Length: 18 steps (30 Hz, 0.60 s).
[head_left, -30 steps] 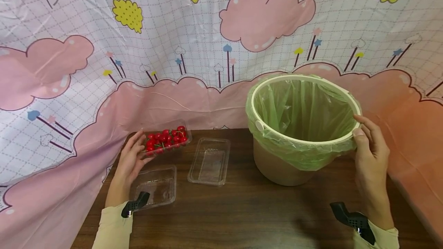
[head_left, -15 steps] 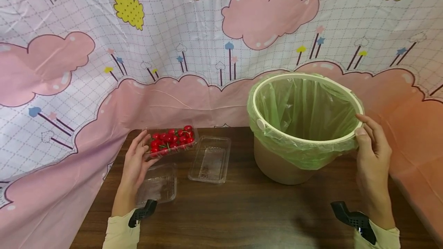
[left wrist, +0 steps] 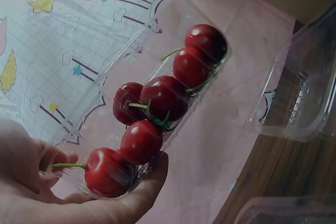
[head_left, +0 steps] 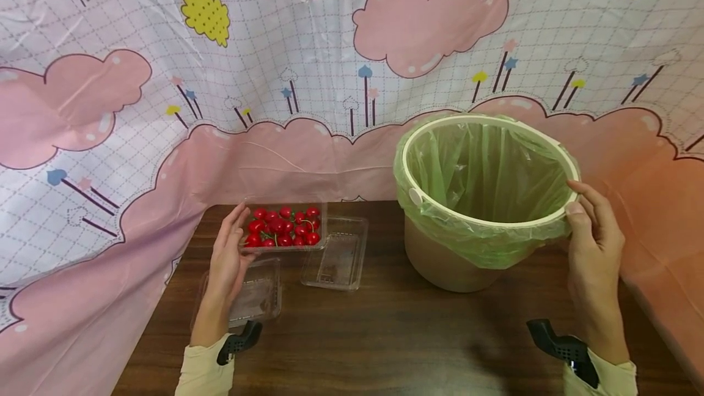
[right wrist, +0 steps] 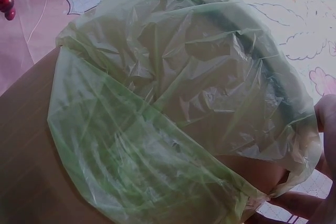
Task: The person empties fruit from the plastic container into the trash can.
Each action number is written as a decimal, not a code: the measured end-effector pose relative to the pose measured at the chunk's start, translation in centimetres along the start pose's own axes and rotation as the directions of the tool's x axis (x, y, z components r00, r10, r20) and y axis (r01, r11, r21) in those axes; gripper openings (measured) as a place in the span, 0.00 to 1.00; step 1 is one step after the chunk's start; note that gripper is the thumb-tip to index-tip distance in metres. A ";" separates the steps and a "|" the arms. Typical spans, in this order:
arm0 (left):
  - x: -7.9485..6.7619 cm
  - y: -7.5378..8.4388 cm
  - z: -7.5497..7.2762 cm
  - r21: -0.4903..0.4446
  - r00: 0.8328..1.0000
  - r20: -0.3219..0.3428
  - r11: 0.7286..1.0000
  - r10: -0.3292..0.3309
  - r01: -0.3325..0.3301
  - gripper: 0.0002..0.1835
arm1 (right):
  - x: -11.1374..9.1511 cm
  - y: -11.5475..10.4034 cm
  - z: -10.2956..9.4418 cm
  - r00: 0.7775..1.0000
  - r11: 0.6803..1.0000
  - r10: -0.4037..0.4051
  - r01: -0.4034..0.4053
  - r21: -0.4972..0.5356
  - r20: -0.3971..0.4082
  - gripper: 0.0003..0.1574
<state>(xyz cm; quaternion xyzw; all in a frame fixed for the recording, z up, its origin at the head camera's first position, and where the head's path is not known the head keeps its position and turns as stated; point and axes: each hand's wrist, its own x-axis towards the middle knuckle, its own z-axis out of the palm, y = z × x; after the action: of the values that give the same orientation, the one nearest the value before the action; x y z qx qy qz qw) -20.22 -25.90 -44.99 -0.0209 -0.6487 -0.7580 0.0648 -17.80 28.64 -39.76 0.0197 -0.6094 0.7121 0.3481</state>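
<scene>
My left hand (head_left: pixel 228 264) holds a see-through plastic box (head_left: pixel 323 223) by its left end, thumb at the near side. Small round red fruits (head_left: pixel 283 226) with thin green stems lie in it. In the left wrist view the box (left wrist: pixel 100 85) slants upward to the right, and red fruits (left wrist: pixel 163 98) show through its wall. At the right, a beige bin (head_left: pixel 451 261) stands lined with a pale green plastic bag (head_left: pixel 484 164), under a cream rim ring (head_left: pixel 562 150). My right hand (head_left: pixel 595 249) pinches that ring at its right side, thumb outside. The right wrist view shows the bag's folded-over skirt (right wrist: pixel 131 140).
Two more see-through plastic boxes lie on the dark wooden table (head_left: pixel 385 341): one box (head_left: pixel 338 267) left of the bin, the other box (head_left: pixel 264 298) partly behind my left forearm. A pink and white patterned cloth (head_left: pixel 297 161) hangs behind and along both sides.
My left hand has moved right with the box of red fruits, which has turned straighter and now overlaps the middle box in the head view. My right hand stays on the bin's rim.
</scene>
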 end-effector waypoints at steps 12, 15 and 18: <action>-0.1 1.5 1.9 -0.010 0.998 0.047 0.999 0.030 -0.030 0.26 | 0.1 -0.1 -0.1 1.000 0.999 0.005 -0.004 -0.045 0.011 0.21; -0.1 2.0 2.6 0.010 0.998 0.054 0.999 0.039 -0.040 0.27 | 0.0 -0.1 -0.2 1.000 0.999 0.015 -0.014 -0.044 0.009 0.21; -0.1 2.5 3.3 0.026 0.997 0.064 0.998 0.050 -0.052 0.26 | -0.1 -0.2 -0.3 1.000 0.998 0.026 -0.026 -0.059 0.007 0.21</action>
<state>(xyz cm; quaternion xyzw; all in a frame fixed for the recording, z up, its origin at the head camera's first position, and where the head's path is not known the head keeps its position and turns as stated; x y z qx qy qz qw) -19.94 -22.98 -42.01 -0.0606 -0.6599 -0.7462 0.0640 -17.55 28.82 -39.72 0.0042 -0.6315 0.6984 0.3369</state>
